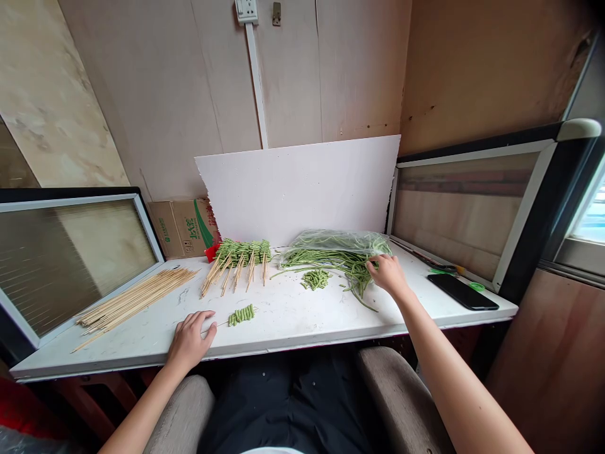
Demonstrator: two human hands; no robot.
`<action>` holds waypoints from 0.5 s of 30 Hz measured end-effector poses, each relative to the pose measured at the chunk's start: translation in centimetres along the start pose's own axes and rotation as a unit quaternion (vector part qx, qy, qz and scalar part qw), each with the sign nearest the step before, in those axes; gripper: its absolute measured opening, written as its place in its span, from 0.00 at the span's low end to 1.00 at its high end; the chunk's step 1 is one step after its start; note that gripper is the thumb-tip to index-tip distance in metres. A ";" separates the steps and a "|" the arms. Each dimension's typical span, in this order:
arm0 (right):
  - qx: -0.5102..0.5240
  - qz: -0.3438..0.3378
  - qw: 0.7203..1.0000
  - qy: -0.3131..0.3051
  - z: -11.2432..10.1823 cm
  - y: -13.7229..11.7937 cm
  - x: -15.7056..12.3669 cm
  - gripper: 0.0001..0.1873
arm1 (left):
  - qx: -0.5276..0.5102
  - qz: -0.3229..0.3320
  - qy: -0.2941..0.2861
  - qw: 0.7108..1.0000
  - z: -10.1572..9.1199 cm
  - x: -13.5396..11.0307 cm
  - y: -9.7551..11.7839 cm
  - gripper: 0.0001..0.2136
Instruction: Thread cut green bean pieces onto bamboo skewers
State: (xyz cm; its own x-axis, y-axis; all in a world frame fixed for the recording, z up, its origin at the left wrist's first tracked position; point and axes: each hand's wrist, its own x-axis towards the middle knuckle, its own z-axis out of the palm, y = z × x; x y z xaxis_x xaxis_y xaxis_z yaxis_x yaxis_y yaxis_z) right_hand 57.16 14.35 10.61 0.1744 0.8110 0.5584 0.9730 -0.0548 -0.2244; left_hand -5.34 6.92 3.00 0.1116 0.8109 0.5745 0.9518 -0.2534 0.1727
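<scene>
A skewer of cut green beans [241, 314] lies near the table's front edge. Its bare end runs between the thumb and fingers of my left hand [190, 339], which rests on the tabletop. On the right, my right hand [388, 275] reaches into the long green beans [326, 258], its fingers closed on some at the right end of the bunch. A clear plastic bag [340, 241] covers the back of the bunch. In front of it sits a small pile of cut bean pieces [316, 279].
Filled bean skewers [243, 254] are stacked at the back, sticks pointing forward. Bare bamboo skewers [135, 297] lie at the left. A black phone [462, 291] and a green ring [476, 287] lie at the right. Behind stand a cardboard box [182, 228] and a white board [302, 189].
</scene>
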 end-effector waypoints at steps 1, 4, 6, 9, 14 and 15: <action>-0.009 0.010 1.000 0.019 -0.2 -0.1 -0.1 0.23 | -0.001 -0.001 -0.001 1.000 0.0 0.0 0.0 0.15; -0.035 0.027 0.999 0.023 -0.6 -0.5 -0.6 0.22 | -0.002 -0.003 -0.002 1.000 0.0 0.0 0.0 0.14; -0.043 0.029 0.999 -0.003 -0.6 -0.6 -0.8 0.21 | -0.003 -0.003 -0.002 1.000 0.0 0.0 0.0 0.14; -0.053 0.031 0.998 -0.002 -0.4 -0.8 -0.9 0.21 | -0.004 -0.003 -0.001 1.000 0.0 0.0 0.0 0.14; -0.074 0.022 0.997 0.013 -0.2 -1.2 -1.1 0.22 | -0.005 -0.001 -0.005 1.000 -0.1 0.0 0.1 0.15; -0.078 0.016 0.997 0.012 -0.2 -1.2 -1.2 0.22 | -0.006 -0.001 -0.005 1.000 -0.1 0.0 0.1 0.15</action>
State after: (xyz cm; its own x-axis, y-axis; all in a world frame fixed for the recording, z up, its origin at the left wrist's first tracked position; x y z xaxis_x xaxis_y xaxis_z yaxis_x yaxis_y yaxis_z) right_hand 55.80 13.33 10.32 0.2071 0.7935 0.5723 0.9783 -0.1721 -0.1155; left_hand -5.26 6.79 3.14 0.1120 0.8170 0.5656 0.9487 -0.2572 0.1836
